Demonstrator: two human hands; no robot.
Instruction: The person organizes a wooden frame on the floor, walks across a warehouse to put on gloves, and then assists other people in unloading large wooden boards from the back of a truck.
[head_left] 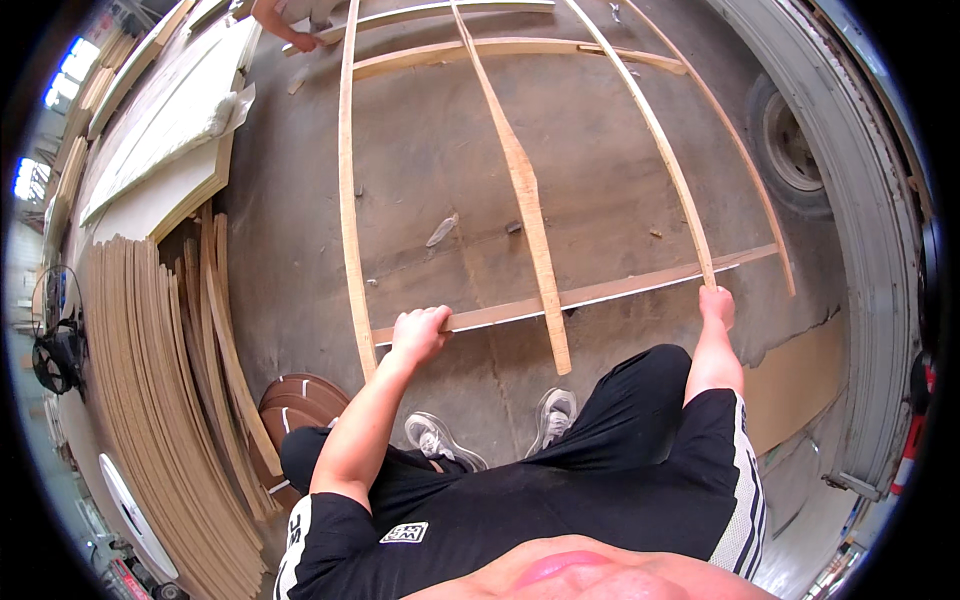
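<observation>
A frame of thin wooden strips lies low over the concrete floor in front of me. My left hand (418, 332) is closed around the near cross strip (600, 293), close to its left end. My right hand (716, 305) grips the near end of a long curved strip (652, 135) where it meets that cross strip. Several other long strips run away from me: a left one (346, 180), a wider middle one (530, 210) and an outer right one (745, 160). Two far cross strips (500, 47) join them at the top.
Stacks of thin boards (150, 400) stand on edge at my left, with rolls of brown edge banding (295, 400) beside them. White panels (170, 110) lie at the far left. Another person's hand (303, 40) holds the frame's far end. A vehicle's wheel (790, 145) and body are at the right.
</observation>
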